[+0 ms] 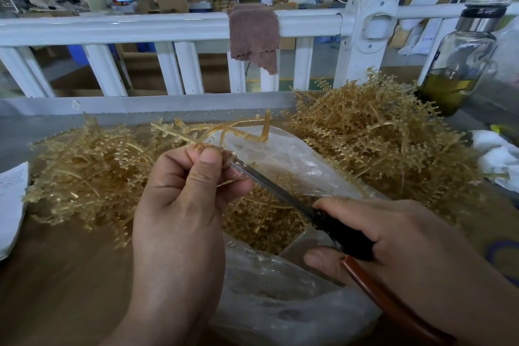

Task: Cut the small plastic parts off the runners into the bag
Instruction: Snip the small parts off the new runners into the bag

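Pinching a tan runner (224, 130) at centre frame, the left hand (179, 205) is holding it over the mouth of the clear bag (280, 306), thumb and fingers (208, 166) curling tight round its stem. The scissors (280, 192) are reaching in from 4 o'clock, tips touching the runner just beside the thumb; can't tell how far the blades are parted. The right hand (393, 236) is gripping the black and brown handles, fingers wrapping round them. Cut parts (261, 222) are lying inside the bag. A runner pile (84, 171) is sitting at 9 o'clock on the table (56, 275), a second pile (379, 135) at 2 o'clock. A glass bottle (460, 64) is standing further out at 2 o'clock. A cloth (254, 36) is hanging on the white railing (140, 27) at 12 o'clock.
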